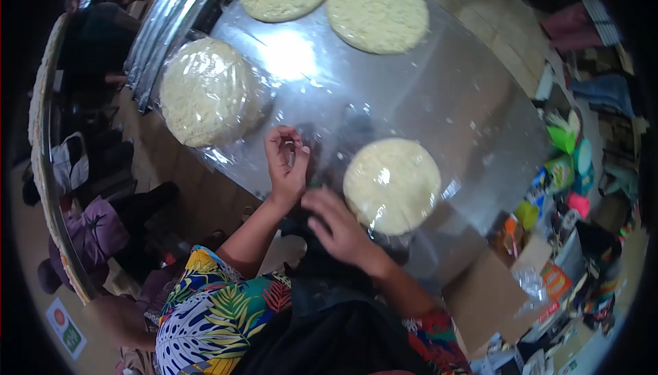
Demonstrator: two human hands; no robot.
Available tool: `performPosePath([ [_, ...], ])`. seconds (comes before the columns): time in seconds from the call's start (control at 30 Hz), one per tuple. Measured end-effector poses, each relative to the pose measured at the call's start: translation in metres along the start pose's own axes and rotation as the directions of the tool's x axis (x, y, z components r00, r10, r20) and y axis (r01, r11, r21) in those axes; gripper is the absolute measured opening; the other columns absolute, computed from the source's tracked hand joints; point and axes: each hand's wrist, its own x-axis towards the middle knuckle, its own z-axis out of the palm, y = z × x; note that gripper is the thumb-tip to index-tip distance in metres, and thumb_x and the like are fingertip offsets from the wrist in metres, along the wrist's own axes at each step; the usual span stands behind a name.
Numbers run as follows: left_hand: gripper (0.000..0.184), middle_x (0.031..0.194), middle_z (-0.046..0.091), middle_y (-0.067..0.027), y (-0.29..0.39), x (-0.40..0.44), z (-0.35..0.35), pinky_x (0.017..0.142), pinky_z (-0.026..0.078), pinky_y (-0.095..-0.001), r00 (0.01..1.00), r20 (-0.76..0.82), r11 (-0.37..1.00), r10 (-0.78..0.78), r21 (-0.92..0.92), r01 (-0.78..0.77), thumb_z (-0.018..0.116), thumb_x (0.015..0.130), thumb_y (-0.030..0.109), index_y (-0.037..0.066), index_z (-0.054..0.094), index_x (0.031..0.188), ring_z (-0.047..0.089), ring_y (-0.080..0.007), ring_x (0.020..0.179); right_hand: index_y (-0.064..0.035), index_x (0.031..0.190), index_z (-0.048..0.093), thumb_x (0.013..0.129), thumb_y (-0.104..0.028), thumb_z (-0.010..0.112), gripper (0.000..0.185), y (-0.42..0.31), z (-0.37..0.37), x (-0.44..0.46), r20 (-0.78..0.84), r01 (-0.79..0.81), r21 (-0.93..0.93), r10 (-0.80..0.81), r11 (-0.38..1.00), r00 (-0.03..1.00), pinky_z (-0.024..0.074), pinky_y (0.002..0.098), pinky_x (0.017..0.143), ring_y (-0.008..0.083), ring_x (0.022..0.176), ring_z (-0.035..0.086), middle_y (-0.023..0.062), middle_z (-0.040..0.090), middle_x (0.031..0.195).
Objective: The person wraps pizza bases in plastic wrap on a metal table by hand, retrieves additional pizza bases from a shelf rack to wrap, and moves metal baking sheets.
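One metal table [473,121] bears four visible film-covered dough rounds [392,186]; whether the leftmost covers more is unclear. One left hand [288,166] and one right hand [337,225] are at its near side.

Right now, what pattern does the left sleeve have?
The left sleeve has a multicoloured leaf print, seen best in the head view.

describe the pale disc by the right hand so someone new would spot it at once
Start at the big shiny grey tabletop. On its near side, just beyond the person's right hand, lies a pale round disc under glossy clear film. It sits alone, unlike the far pair of discs, and its film looks smoother than the crinkled wrap on the left disc.
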Motion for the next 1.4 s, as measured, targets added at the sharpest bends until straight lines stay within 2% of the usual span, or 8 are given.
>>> performPosePath([
  [0.13,0.027,0.099,0.048,-0.0101,0.003,0.026,-0.025,0.078,0.04,-0.0317,0.953,0.245,0.797,0.176,0.532,-0.284,0.061,0.077,0.0,0.005,0.051,0.101,0.049,-0.0223,0.089,-0.0026,0.107,0.059,0.075,-0.003,0.067,0.033,-0.036,-0.085,-0.001,0.168,0.174,-0.011,-0.169,0.985,0.971,0.0469,0.0388,0.09,0.0305,0.102,0.058,0.0135,0.056,0.117],
  [0.2,0.03,0.108,0.049,-0.0132,-0.003,0.025,-0.039,0.085,0.038,-0.0389,0.907,0.381,0.671,0.18,0.627,-0.396,0.064,0.075,0.006,0.007,0.052,0.103,0.05,-0.0291,0.097,0.0003,0.111,0.054,0.086,-0.015,0.055,0.03,-0.022,-0.131,-0.025,-0.402,-0.045,-0.303,-0.085,0.952,0.912,0.046,0.0361,0.086,0.0262,0.092,0.057,0.0129,0.057,0.105],
  [0.27,0.032,0.113,0.048,-0.0146,-0.011,0.03,-0.046,0.089,0.036,-0.0432,0.897,0.417,0.609,0.149,0.676,-0.415,0.066,0.075,0.009,0.008,0.052,0.103,0.049,-0.0322,0.103,0.0033,0.116,0.048,0.096,-0.027,0.043,0.037,0.021,-0.167,-0.06,-0.851,-0.439,-0.36,-0.096,0.823,0.516,0.0451,0.0335,0.082,0.0218,0.083,0.056,0.0122,0.058,0.094],
  [0.37,0.045,0.126,0.041,-0.0174,-0.015,0.028,-0.053,0.103,0.019,-0.0546,0.894,0.447,0.578,0.029,0.722,-0.38,0.072,0.072,0.02,0.012,0.049,0.111,0.035,-0.0366,0.125,0.0025,0.115,0.049,0.096,-0.03,0.044,0.038,0.048,-0.171,-0.049,-0.808,-0.47,-0.422,-0.087,0.775,0.583,0.0462,0.0345,0.082,0.0229,0.085,0.056,0.0126,0.058,0.095],
  [0.63,0.053,0.134,0.032,-0.0211,-0.007,0.03,-0.056,0.104,0.012,-0.0592,0.932,0.356,0.532,-0.069,0.804,-0.267,0.072,0.073,0.033,0.012,0.047,0.115,0.024,-0.0435,0.131,-0.0004,0.111,0.051,0.094,-0.039,0.047,0.042,0.08,-0.194,-0.026,-0.607,-0.518,-0.754,-0.126,0.404,0.785,0.0503,0.0387,0.083,0.027,0.091,0.056,0.0139,0.057,0.101],
  [0.77,0.055,0.136,0.031,-0.0207,-0.008,0.035,-0.051,0.103,0.012,-0.061,0.931,0.355,0.524,-0.085,0.811,-0.261,0.071,0.073,0.038,0.014,0.047,0.116,0.024,-0.0437,0.131,0.0015,0.112,0.05,0.095,-0.042,0.041,0.047,0.075,-0.184,-0.009,-0.8,-0.582,-0.385,0.054,0.716,0.597,0.053,0.0421,0.077,0.028,0.083,0.059,0.014,0.058,0.1],
  [1.13,0.057,0.133,0.034,-0.0201,-0.019,0.012,-0.043,0.106,0.02,-0.0517,0.915,0.403,0.528,0.005,0.776,-0.345,0.069,0.076,0.037,0.008,0.044,0.118,0.028,-0.0397,0.128,0.003,0.113,0.052,0.097,-0.033,0.042,0.041,0.097,-0.206,-0.07,-0.686,-0.607,-0.662,-0.03,0.44,0.727,0.0386,0.0396,0.096,0.0284,0.109,0.052,0.0162,0.055,0.117],
  [1.4,0.047,0.116,0.046,-0.0175,-0.009,-0.026,-0.008,0.094,0.032,-0.0462,0.924,0.317,0.733,0.212,0.573,-0.365,0.068,0.078,0.033,0.01,0.046,0.112,0.047,-0.0311,0.107,0.005,0.107,0.054,0.094,-0.022,0.049,0.03,0.113,-0.201,-0.098,-0.734,-0.448,-0.518,-0.11,0.729,0.67,0.0401,0.0381,0.095,0.0283,0.106,0.054,0.0187,0.056,0.115],
])
